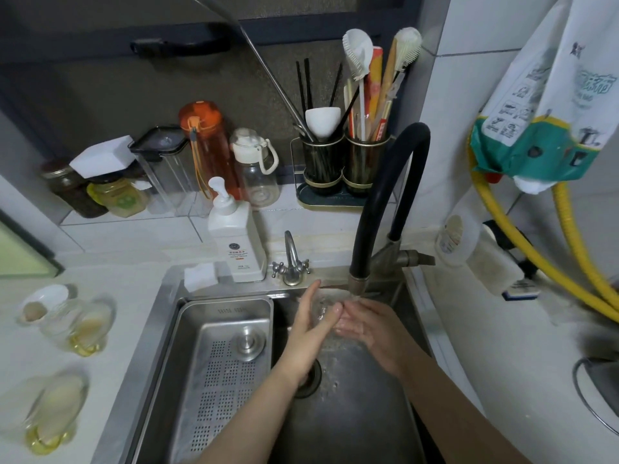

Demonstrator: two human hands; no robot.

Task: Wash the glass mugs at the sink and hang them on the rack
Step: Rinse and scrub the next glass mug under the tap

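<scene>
Head view, one entry:

- Sink: steel, dark basin on the right; perforated drain tray seated in its left half.
- Black faucet: arched over the basin, water running from its spout.
- Left hand and right hand: both under the stream, fingers straight, palms turned toward each other, fingertips close or touching; each grip released, nothing visibly held, though splashing water blurs the gap between them.
- Glass mugs: one on the table left of the sink, beside a small white dish; another nearer the camera on the same table; both tilted or lying, with yellowish handles, well apart from the hands.
- Soap bottle: white pump type, on the sink's rear ledge, near a white sponge.
- Rack: not identifiable in this view.

Step in hand, as judged: rinsing hands before any mug is taken. Next move calls for the left hand to reach across the tray to the nearer mug and bring it under the water
</scene>
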